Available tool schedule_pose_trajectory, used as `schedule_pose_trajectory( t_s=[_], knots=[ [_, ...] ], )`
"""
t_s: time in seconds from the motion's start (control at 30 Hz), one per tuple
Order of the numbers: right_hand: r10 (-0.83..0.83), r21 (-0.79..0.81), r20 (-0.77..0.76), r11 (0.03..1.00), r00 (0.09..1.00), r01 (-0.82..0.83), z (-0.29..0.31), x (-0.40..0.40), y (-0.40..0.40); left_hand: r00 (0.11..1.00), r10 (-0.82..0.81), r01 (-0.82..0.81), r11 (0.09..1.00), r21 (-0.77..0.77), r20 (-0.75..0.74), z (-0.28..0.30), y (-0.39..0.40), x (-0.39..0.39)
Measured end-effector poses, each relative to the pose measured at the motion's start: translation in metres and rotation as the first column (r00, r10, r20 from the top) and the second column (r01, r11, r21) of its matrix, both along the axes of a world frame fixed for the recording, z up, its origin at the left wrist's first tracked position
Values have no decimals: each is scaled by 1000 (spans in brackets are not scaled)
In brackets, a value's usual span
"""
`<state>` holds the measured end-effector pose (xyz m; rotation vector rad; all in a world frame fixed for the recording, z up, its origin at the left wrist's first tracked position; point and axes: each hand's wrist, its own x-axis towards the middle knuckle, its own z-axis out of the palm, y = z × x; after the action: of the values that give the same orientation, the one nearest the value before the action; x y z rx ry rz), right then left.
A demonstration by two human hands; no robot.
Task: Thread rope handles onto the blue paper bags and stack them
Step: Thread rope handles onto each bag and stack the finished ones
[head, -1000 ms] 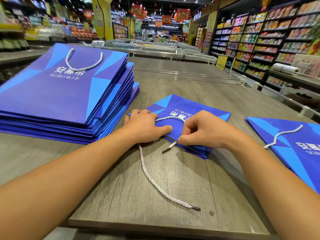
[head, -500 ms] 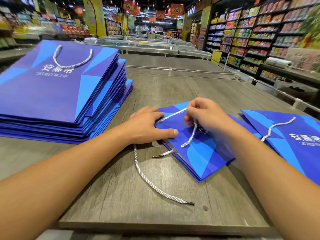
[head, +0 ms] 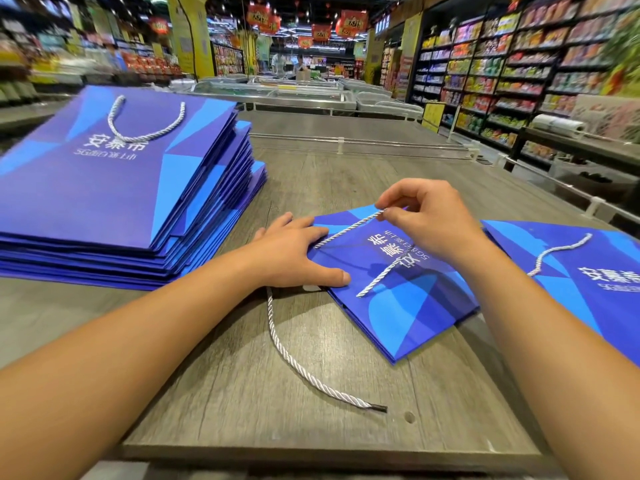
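A flat blue paper bag point(head: 408, 306) lies on the grey table point(head: 311, 427) in front of me. My left hand point(head: 294, 254) presses flat on its near left edge, fingers straight. My right hand point(head: 426, 220) pinches a white rope handle point(head: 346, 232) above the bag's far side, pulling it taut. One end of that rope point(head: 377, 278) lies loose across the bag's print. A second white rope point(head: 298, 365) trails from under my left hand toward the table's front edge.
A tall stack of finished blue bags point(head: 114, 188) with a rope handle on top sits at the left. Another blue bag with a rope point(head: 571, 271) lies at the right. Shop shelves and freezers fill the background.
My right hand has risen from the bag's near edge to its far side, drawing the white rope through and tight. The bag has turned and slid right. My left hand stays pressed on it.
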<state>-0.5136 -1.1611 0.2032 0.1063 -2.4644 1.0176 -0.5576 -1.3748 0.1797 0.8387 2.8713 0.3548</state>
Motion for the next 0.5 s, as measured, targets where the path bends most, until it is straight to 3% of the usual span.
schedule_pose_trajectory(
  t_s=[0.1, 0.37, 0.5],
  knots=[
    [-47, 60, -20, 997, 999, 48, -2, -2, -1, 1000, -2, 2, 1000, -22, 16, -1, 0, -2],
    [-159, 25, -19, 987, 987, 159, -22, -16, -1, 1000, -14, 16, 997, -75, 16, -2, 1, 0],
    [-219, 114, 84, 971, 972, 209, -22, -21, 6, 1000, -22, 23, 998, -62, 10, -2, 0, 1]
  ],
)
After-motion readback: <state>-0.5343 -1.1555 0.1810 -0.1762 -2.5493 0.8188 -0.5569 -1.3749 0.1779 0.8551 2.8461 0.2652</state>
